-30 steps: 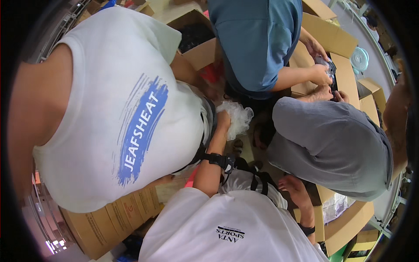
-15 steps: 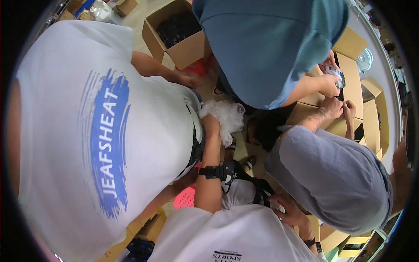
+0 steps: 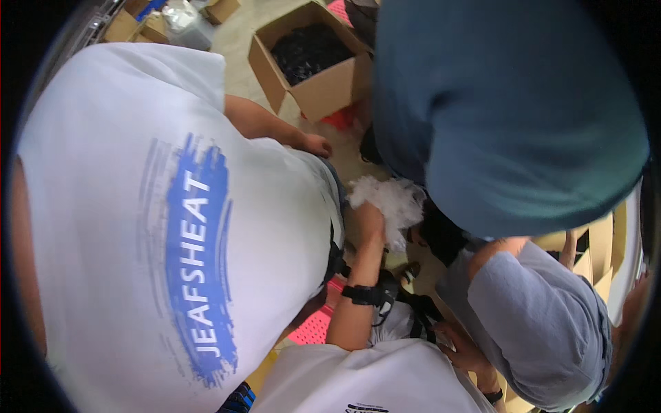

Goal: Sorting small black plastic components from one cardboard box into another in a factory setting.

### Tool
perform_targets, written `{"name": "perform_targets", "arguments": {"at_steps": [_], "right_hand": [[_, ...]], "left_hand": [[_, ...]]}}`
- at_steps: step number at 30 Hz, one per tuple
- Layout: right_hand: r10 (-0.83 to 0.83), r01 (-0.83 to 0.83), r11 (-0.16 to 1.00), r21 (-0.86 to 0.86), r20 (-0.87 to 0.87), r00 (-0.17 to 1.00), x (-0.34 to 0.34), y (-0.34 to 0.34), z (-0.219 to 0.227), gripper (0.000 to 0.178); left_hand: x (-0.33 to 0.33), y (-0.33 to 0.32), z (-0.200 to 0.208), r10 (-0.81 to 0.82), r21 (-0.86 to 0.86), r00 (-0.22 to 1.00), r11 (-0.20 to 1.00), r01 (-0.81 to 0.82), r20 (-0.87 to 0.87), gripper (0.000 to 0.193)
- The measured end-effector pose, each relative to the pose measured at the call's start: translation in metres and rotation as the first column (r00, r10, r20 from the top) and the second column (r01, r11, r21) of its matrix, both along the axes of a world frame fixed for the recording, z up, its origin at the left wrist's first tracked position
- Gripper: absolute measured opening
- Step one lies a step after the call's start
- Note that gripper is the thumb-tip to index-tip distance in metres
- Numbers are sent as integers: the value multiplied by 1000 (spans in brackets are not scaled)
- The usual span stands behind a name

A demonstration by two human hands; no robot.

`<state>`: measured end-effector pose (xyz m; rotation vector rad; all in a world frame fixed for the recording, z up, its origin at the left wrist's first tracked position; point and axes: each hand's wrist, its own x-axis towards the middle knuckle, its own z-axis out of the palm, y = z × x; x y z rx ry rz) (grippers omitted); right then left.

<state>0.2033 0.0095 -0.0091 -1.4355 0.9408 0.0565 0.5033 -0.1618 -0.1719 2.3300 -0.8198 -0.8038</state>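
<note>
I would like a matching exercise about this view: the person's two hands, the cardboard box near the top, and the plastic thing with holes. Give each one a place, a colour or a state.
1. left hand
2. right hand
3. cardboard box
4. plastic thing with holes

A. pink
B. near the person's waist
C. holding crumpled clear plastic
D. open, with black items inside

Pairs: 1-C, 2-B, 3-D, 4-A

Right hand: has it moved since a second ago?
Yes. Judged against the black waist strap, the right hand has moved left, closer in.
</note>
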Motion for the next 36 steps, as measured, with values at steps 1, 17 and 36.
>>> {"name": "perform_targets", "arguments": {"at_steps": [1, 17, 36], "right_hand": [[12, -11, 1000, 13, -17, 1000, 5, -3, 5, 48], [163, -159, 979, 131, -19, 986, -61, -48, -89, 45], [114, -70, 988, 139, -340, 934, 3, -188, -171, 46]], "left_hand": [[-5, -3, 7, 131, -266, 922, 934, -238, -365, 33], [10, 21, -84, 148, -256, 874, 922, -292, -464, 31], [155, 21, -183, -149, -359, 860, 932, -42, -488, 19]]}}
